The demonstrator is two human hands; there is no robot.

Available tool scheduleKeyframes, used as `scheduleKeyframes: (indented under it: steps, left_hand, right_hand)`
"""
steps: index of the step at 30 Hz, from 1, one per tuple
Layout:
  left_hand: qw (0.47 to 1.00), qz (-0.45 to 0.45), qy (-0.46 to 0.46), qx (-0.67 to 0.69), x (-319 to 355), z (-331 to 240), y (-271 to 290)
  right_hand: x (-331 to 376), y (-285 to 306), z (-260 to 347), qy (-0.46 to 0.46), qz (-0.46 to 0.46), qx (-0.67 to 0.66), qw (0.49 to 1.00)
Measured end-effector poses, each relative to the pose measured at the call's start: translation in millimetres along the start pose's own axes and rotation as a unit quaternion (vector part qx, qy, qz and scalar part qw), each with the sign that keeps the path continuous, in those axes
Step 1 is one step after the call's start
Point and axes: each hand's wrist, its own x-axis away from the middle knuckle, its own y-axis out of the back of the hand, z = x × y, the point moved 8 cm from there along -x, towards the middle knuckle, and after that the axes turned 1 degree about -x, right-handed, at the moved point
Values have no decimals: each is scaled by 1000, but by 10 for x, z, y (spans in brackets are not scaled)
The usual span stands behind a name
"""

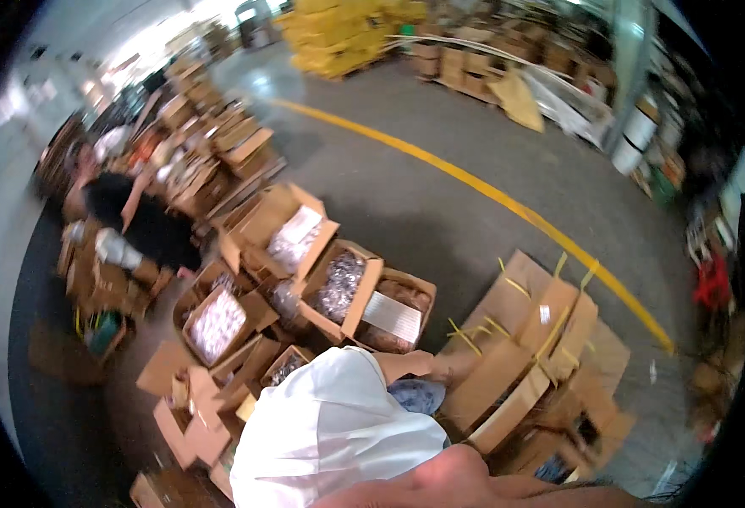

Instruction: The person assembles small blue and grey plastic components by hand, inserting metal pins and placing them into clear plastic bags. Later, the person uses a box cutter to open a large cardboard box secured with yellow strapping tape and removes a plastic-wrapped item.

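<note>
A white sleeve [338, 423] fills the lower middle, and a forearm comes out of it toward the right. At its end, my left hand [444, 366] is blurred beside brown cardboard cartons [495, 385] with yellow straps [508, 326]; its fingers cannot be made out. Just under that forearm shows a crumpled bluish thing [416, 395]. Bare skin, apparently my right hand or arm [457, 478], is very close at the lower edge, its fingers hidden. Left of the cartons stands an open box [427, 292] with a white printed sheet [392, 317] on its contents.
Open boxes with shiny plastic-wrapped goods [338, 284] and pale packets [218, 326] crowd the left. Another person [140, 212] in dark clothing is among piled cartons. A yellow floor line [474, 182] crosses the grey floor; yellow stacked sacks [334, 38] and a pillar [633, 76] stand beyond.
</note>
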Motion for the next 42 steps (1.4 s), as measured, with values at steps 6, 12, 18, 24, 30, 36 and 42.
scheduleKeyframes:
  steps: [6, 12, 18, 24, 30, 36, 42]
  left_hand:
    - [986, -64, 139, 68, 307, 735, 1154]
    - [927, -108, 270, 236, 514, 1354, 1145]
    - [900, 234, -6, -369, 677, 491, 195]
    - [981, -4, 17, 195, -33, 149, 275]
    - [977, -83, 140, 137, -690, 386, 1524]
    - [977, -40, 75, -197, -2572, 312, 3860]
    - [968, -7, 41, -248, -4805, -577, 4730]
  right_hand:
    - [-840, -71, 505, 6, 105, 109, 988]
    - [-769, 395, -76, -81, 110, 133, 982]
    - [-548, 696, -243, -250, 128, 72, 957]
    - [-588, 1040, -1162, -204, 140, 148, 957]
    - [-1217, 1115, -1561, -416, 104, -274, 861]
    - [-3402, 2058, -1120, -317, -65, -138, 936]
    - [-4890, 2104, 148, -215, -105, 112, 964]
